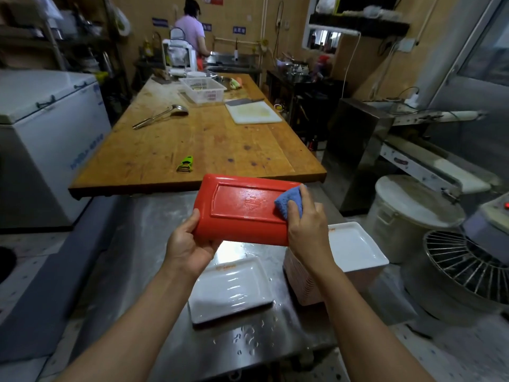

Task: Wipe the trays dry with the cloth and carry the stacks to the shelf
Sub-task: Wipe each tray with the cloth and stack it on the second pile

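Note:
A red rectangular tray [242,208] is held upside down above the steel counter, its wet underside facing me. My left hand [187,244] grips its lower left corner. My right hand [308,230] presses a folded blue cloth [289,202] against the tray's right end. Below on the counter lies a white tray [231,290] with its inside up. To the right, another white tray [355,246] tops a stack in a pale crate [303,282].
Water drops dot the steel counter [154,244]. Ahead is a long wooden table [203,144] with a green peeler [186,164], ladle, cutting board and basket. A white freezer [46,128] stands left; a lidded bucket [407,216] and mixer guard [468,268] right. A person works at the far sink.

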Motion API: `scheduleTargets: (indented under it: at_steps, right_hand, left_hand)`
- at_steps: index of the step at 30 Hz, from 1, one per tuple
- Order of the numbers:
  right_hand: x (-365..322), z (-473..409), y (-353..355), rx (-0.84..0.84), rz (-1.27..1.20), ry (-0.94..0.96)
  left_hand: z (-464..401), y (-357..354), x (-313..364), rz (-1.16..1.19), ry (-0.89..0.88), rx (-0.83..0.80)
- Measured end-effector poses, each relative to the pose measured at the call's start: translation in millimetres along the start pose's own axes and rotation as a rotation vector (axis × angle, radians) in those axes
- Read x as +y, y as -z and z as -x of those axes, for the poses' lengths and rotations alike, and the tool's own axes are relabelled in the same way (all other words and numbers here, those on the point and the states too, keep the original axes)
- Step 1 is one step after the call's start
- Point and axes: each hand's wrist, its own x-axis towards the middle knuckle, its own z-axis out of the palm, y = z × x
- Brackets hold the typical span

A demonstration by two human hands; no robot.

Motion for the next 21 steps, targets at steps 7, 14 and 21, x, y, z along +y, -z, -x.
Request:
scheduleTargets:
  at_steps: [7, 14, 21]
  right_hand:
    - [10, 10, 13, 0.066, -0.189, -0.013]
    - [24, 3, 36, 0.029, 0.006, -0.171]
    - [31, -3, 77, -0.09, -0.244, -0.446]
  left_hand:
    - [-1, 2, -4, -0.017, 0.012, -0.02]
    - [10, -4, 1, -0.444, -0.172, -0.323]
    - [26, -32, -3, -1.312, -0.82, -0.527]
